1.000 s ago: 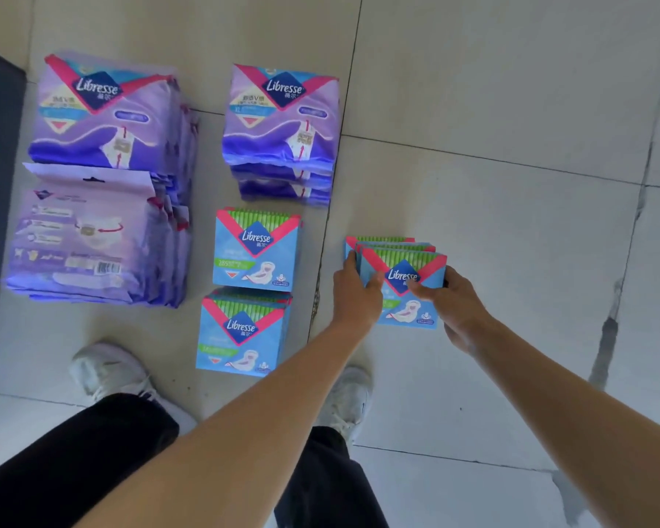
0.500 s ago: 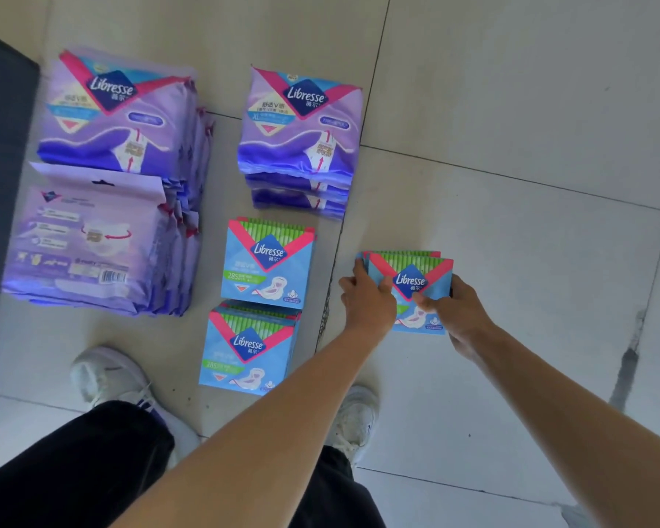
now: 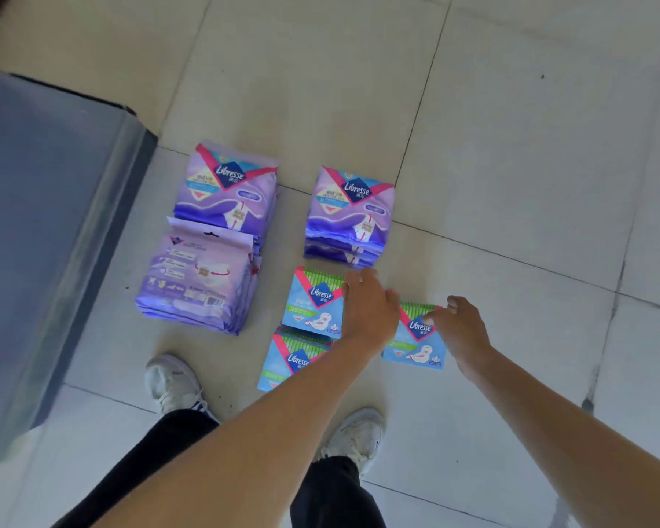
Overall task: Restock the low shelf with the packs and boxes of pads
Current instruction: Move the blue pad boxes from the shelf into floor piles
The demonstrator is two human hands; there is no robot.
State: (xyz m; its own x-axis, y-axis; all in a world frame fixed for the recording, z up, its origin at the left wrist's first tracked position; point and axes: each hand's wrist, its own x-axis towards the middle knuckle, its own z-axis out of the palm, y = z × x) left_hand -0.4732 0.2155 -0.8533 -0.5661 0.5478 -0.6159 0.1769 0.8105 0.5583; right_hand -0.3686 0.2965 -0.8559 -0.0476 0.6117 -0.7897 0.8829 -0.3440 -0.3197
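Nearest me stand two white shoes (image 3: 174,383) under black trousers (image 3: 149,470) on the pale, glossy tiled floor (image 3: 511,184). Just beyond the toes lies a blue cardboard box of pads (image 3: 294,360), with a second blue box (image 3: 313,302) touching its far edge. To their right sits a small stack of blue boxes (image 3: 416,344).

The left hand (image 3: 366,310) hangs between them, fingers loosely stretched. The right hand (image 3: 462,329) rests its thumb on the stack's top box; I cannot tell whether it grips.

Further off lie soft purple plastic packs: a back-up pile (image 3: 195,287), a face-up pile (image 3: 225,188) behind it, and a third pile (image 3: 351,211) beside them.

A blurred grey unit (image 3: 46,222) fills the floor's left edge.
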